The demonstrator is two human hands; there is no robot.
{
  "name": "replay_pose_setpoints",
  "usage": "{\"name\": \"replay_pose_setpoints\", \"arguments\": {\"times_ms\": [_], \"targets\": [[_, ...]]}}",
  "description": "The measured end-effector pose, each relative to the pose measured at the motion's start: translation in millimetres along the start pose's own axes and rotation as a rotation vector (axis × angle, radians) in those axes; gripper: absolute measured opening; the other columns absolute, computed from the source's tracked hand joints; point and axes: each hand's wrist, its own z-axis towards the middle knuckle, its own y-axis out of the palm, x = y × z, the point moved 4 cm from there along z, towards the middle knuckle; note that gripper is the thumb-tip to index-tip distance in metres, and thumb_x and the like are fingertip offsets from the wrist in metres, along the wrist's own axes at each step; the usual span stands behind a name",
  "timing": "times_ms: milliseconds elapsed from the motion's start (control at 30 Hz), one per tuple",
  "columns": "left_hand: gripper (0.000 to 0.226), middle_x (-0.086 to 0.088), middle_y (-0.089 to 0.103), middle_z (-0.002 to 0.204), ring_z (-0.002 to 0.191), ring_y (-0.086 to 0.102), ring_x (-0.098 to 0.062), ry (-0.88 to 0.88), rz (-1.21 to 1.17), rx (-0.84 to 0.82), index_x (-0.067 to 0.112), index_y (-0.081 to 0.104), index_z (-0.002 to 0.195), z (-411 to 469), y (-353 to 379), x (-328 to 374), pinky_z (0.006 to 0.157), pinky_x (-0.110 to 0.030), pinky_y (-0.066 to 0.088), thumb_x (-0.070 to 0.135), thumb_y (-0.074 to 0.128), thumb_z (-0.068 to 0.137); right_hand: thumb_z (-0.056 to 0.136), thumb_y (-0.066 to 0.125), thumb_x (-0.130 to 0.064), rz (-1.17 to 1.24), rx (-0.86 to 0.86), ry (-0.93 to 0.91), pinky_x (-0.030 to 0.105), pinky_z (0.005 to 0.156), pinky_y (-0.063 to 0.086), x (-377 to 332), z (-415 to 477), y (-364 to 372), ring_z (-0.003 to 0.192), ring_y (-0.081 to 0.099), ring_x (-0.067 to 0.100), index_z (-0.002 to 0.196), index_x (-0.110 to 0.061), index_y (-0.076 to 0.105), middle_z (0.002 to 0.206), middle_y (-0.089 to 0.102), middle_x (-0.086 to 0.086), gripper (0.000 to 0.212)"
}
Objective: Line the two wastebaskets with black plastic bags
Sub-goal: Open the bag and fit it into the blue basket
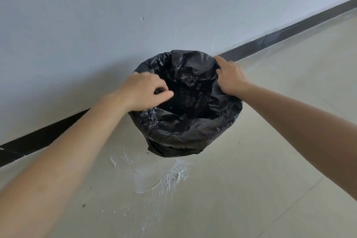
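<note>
Head view: black bag folded over one wastebasket rim. Left hand pinching film between fingertips, right hand pressing the fold, fingers narrow. Next, probably: smoothing outward, gently.

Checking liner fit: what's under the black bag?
The black bag is draped over a round wastebasket, hiding it entirely; only a faint mesh pattern shows through inside. The left hand and right hand grip opposite rim edges. Floor lies below.

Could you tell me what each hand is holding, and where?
Both hold the crinkled black plastic bag at its mouth: the left hand pinches the left edge, the right hand presses the far right edge.
</note>
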Motion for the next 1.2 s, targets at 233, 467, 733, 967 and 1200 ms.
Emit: {"name": "replay_pose_setpoints", "arguments": {"times_ms": [233,467,733,967,1200], "targets": [[0.043,-0.001,0.069,0.108,0.1,0.062,-0.024,-0.106,0.181,-0.001,0.022,0.061,0.12,-2,17,30,0.092,-0.042,0.043,0.052,0.044,0.094,0.092,0.051,-0.041,-0.105,0.037,-0.063,0.042,0.082,0.047,-16,-13,-9,0.111,0.055,0.038,0.152,-0.024,0.019,0.145,0.035,0.015,0.07],[0.059,0.002,0.066,0.075,0.075,0.059,-0.022,0.105,0.028,0.462,0.019,0.067,0.08,-56,6,98,0.076,-0.042,0.042,0.066,0.034,0.093,0.071,0.071,-0.015,0.031,-0.091,0.027,0.031,0.084,0.04,7,-44,-9,0.11,0.047,0.026,0.154,-0.034,0.009,0.136,0.037,0.011,0.105],[0.056,-0.003,0.036,0.047,0.041,0.035,-0.022,0.307,0.187,0.583,0.012,0.041,0.053,-68,39,64,0.043,-0.028,0.025,0.052,0.049,0.091,0.078,0.066,-0.038,0.235,0.033,0.13,0.031,0.085,0.036,2,-41,3,0.103,0.045,0.018,0.15,-0.034,0.023,0.127,0.049,0.007,0.084],[0.053,-0.002,0.037,0.052,0.047,0.035,-0.022,0.287,0.13,0.47,0.012,0.042,0.058,-62,44,47,0.047,-0.03,0.026,0.052,0.047,0.092,0.088,0.026,-0.064,0.219,0.037,0.228,0.038,0.082,0.036,0,-42,10,0.099,0.048,0.022,0.147,-0.05,0.016,0.121,0.048,0.003,0.061],[0.072,-0.017,0.048,0.143,0.137,0.038,-0.032,0.136,0.23,0.067,0.009,0.057,0.129,-74,-33,51,0.112,-0.054,0.026,0.066,0.028,0.095,0.086,0.013,-0.078,-0.064,-0.176,0.154,0.052,0.119,-0.004,-26,-59,-42,0.149,-0.012,0.029,0.15,-0.041,-0.017,0.162,-0.02,0.007,0.08]]}}
